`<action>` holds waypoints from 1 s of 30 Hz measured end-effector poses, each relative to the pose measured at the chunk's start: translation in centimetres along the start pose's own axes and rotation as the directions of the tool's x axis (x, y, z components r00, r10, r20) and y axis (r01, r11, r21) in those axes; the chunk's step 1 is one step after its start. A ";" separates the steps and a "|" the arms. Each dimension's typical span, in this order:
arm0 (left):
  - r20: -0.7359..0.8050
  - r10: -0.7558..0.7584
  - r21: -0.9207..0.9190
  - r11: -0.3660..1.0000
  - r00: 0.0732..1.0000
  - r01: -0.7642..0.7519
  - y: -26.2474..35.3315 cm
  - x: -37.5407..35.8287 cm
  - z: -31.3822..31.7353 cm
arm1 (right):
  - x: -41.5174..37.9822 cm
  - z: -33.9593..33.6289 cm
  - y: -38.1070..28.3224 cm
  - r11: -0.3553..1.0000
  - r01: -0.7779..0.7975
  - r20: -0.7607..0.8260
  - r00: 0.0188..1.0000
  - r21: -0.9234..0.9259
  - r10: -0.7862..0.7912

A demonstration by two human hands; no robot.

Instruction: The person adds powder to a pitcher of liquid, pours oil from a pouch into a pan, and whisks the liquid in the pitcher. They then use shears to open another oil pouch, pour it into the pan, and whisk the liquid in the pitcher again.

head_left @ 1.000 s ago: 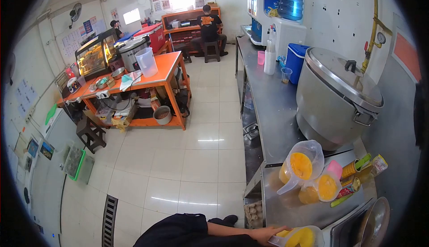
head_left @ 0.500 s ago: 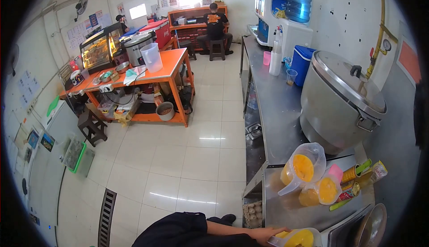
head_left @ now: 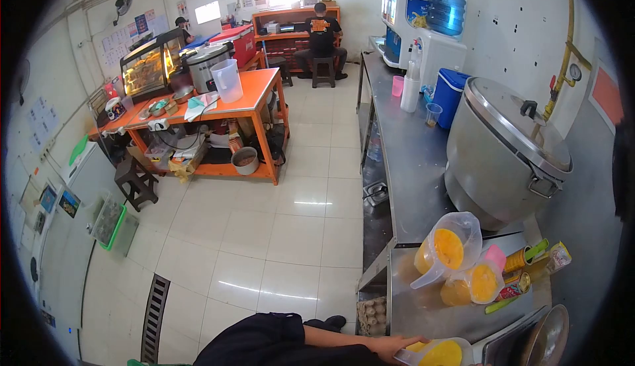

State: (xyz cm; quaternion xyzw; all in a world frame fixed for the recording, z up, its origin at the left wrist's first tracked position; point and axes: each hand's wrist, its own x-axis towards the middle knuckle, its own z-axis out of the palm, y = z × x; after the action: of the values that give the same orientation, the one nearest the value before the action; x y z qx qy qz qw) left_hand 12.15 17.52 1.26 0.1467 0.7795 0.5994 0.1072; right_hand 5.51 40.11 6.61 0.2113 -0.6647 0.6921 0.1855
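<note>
My left hand (head_left: pixel 394 347) reaches in at the bottom from a dark sleeve, its fingers closed at the handle side of a clear plastic jug (head_left: pixel 442 353) of yellow-orange liquid. The lower part of this jug is cut off by the frame edge. Just beyond it on the steel counter stand a larger clear jug (head_left: pixel 450 248) and a smaller jug (head_left: pixel 484 282), both with the same yellow-orange liquid. Beside them are opened cans (head_left: pixel 514 285) and a bottle (head_left: pixel 554 259). My right hand is out of view.
A big lidded metal pot (head_left: pixel 489 161) stands on the counter, with a blue cooler box (head_left: pixel 451 98) behind it. A dark round pan (head_left: pixel 548 339) leans at the lower right. Egg trays (head_left: pixel 372 316) sit below. Across the tiled floor is an orange table (head_left: pixel 254 94); a person (head_left: pixel 322 38) sits beyond.
The view has shifted slightly, and a green edge shows at the bottom left. My left hand stays at the same jug, and the jugs keep their places.
</note>
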 end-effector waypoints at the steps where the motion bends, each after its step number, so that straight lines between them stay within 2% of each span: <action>1: -0.004 -0.002 0.000 1.000 1.000 0.002 0.4 -0.1 -0.3 | 0.5 1.0 -0.6 1.000 0.020 0.021 1.000 -0.008 -0.020; 3: -0.042 0.198 -0.102 0.974 0.979 -0.201 1.3 -0.2 -0.9 | 0.6 1.5 -0.9 0.999 0.048 0.047 0.998 -0.021 -0.047; 7: -0.051 0.204 -0.099 0.973 0.978 -0.208 2.1 -0.5 -1.2 | 0.5 1.9 -1.1 0.998 0.062 0.069 0.996 -0.017 -0.061; 10: -0.060 0.146 -0.186 0.970 0.988 -0.154 3.3 -1.0 -1.6 | 0.4 2.1 -1.2 0.998 0.060 0.078 0.995 -0.016 -0.058; 12: -0.105 0.231 -0.067 0.969 0.967 -0.239 2.0 -0.7 -0.9 | 0.4 2.2 -1.3 0.998 0.055 0.082 0.995 -0.015 -0.054; 16: -0.096 0.183 -0.013 0.983 0.978 -0.185 2.3 -0.6 -1.2 | 0.4 2.3 -1.3 0.999 0.046 0.091 0.995 0.002 -0.046; 18: -0.085 0.214 -0.118 0.968 0.973 -0.223 1.6 -0.4 -1.0 | 0.4 2.5 -1.2 0.999 0.044 0.097 0.994 0.008 -0.045; 22: -0.099 0.244 -0.085 0.964 0.965 -0.253 1.2 -0.4 -0.7 | 0.5 2.5 -1.2 0.999 0.039 0.103 0.994 0.024 -0.042; 24: -0.043 0.124 -0.103 0.986 0.991 -0.128 0.3 -0.1 -0.2 | 0.4 2.5 -1.2 0.999 0.037 0.107 0.993 0.028 -0.040; 28: -0.024 0.135 -0.120 0.983 0.991 -0.137 1.4 -0.4 -0.8 | 0.5 2.6 -1.4 0.999 0.035 0.112 0.993 0.037 -0.039; 30: 0.003 0.062 -0.139 0.988 0.998 -0.061 1.1 -0.4 -0.7 | 0.4 2.6 -1.5 0.999 0.031 0.116 0.993 0.041 -0.036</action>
State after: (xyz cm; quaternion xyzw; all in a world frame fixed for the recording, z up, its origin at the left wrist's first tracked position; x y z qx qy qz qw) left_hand 12.38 17.06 2.53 0.1650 0.7307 0.6547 0.1016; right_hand 6.10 37.54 8.14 0.2662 -0.6571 0.6883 0.1536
